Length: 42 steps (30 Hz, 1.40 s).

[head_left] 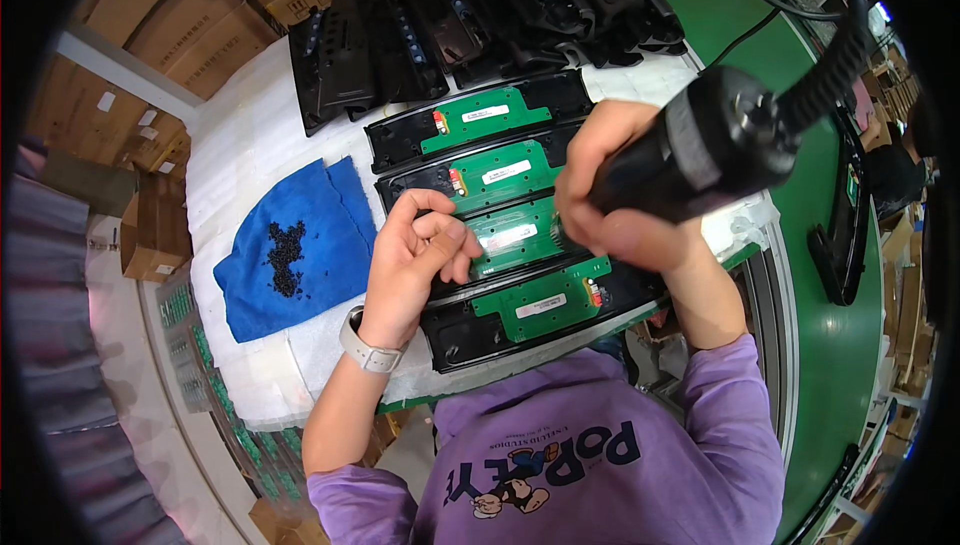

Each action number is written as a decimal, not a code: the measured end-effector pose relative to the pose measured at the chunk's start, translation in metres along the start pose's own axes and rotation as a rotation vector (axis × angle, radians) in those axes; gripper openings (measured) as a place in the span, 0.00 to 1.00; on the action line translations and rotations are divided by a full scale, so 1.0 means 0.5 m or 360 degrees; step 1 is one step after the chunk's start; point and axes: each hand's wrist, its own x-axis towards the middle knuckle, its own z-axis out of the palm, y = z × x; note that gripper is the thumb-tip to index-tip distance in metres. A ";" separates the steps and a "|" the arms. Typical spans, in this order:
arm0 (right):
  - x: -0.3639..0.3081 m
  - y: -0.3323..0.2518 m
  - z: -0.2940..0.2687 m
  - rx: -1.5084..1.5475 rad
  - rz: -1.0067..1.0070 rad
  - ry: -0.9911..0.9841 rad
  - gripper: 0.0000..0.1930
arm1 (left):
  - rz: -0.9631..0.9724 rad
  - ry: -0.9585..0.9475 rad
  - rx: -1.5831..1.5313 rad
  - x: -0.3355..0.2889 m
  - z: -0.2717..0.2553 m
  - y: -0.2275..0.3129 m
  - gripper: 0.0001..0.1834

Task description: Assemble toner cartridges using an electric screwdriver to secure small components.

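Note:
My right hand (600, 190) is wrapped round a black electric screwdriver (690, 150), whose coiled cord runs up to the right. Its tip is hidden behind my hand, over the right part of a green circuit board (515, 235) in a black plastic housing. Beside that board's left part is my left hand (420, 250), fingers curled in and thumb bent against them. Whatever it may hold is too small to make out. More boards in black housings lie in the same row, one nearer me (540, 310) and others farther off (500, 115).
A blue cloth (335, 210) with a pile of small black screws (287, 260) lies left on the white-covered table (240, 125). Black plastic housings (345, 60) are heaped along the far side. Cardboard boxes (215, 40) stand beyond, and a green floor (790, 345) shows at right.

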 end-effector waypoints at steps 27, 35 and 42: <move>0.014 -0.005 0.005 0.0610 -0.0536 0.0043 0.20 | -0.0085 -0.0220 0.0092 -0.023 0.004 0.000 0.03; 0.034 -0.025 -0.062 0.0404 -0.0342 0.0123 0.17 | 0.0060 -0.0172 -0.0111 -0.012 0.009 0.002 0.06; 0.041 -0.006 -0.068 -0.0122 -0.0231 0.0394 0.15 | 0.0142 -0.0114 -0.0252 -0.005 -0.009 -0.011 0.06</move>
